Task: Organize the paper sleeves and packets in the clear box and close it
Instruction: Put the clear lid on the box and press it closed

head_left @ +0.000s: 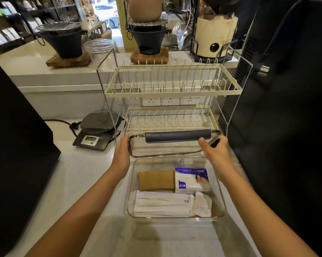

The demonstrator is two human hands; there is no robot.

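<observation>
The clear box [131, 182] sits open on the counter in front of me. Inside lie brown paper sleeves [156, 180] at the back left, a white and blue tissue packet [192, 180] at the back right, white paper sleeves [162, 204] in front, and small white packets [201, 204] at the front right. The clear lid [165, 150] with its dark grey handle [177, 135] is tilted just behind the box. My left hand [121, 152] grips the lid's left edge. My right hand [216, 148] grips its right edge.
A cream two-tier dish rack [173, 89] stands right behind the lid. A digital scale [96, 130] with a cable sits to the left. Dark appliances flank both sides: one at the left [17, 145], one at the right [276, 108]. Black stoves and a plastic cup stand on the raised ledge.
</observation>
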